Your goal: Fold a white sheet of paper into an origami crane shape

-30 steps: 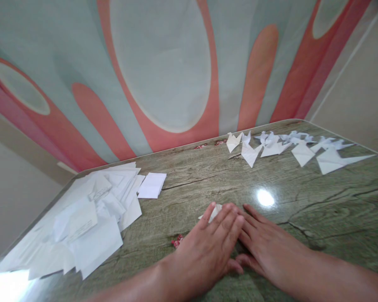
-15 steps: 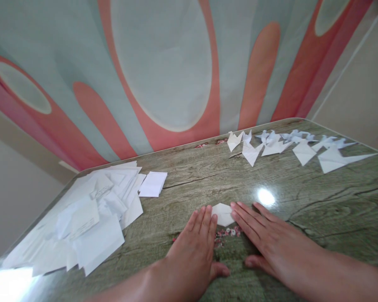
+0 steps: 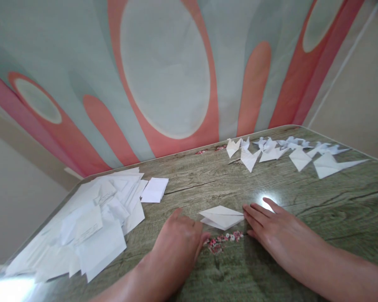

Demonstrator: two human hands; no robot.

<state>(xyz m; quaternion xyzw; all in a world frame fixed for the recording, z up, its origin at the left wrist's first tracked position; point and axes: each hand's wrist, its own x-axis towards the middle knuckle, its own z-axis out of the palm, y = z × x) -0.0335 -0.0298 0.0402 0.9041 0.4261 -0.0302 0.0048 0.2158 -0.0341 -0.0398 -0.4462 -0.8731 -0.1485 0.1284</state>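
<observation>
A small white folded paper [image 3: 222, 217] lies before me, a long diamond with pointed ends and a lower layer showing apart at its left side. My left hand [image 3: 181, 237] is closed at that left end, fingers curled and thumb toward the paper; its fingertips are partly hidden, and it seems to pinch the lower layer. On the other side my right hand [image 3: 267, 222] rests with fingers stretched out, their tips touching the paper's right point.
Loose white sheets [image 3: 101, 247] form a heap on the left of the wood-patterned table [image 3: 204, 184]. Beside it is a small stack of paper squares [image 3: 155, 190]. Several folded paper birds [image 3: 299, 157] stand at the back right. A patterned wall covering [image 3: 166, 75] rises behind.
Both hands have moved apart, the left to the left and the right slightly right. The left fingers have curled from flat. More of the folded paper shows, its left layers spread. The view has tilted slightly.
</observation>
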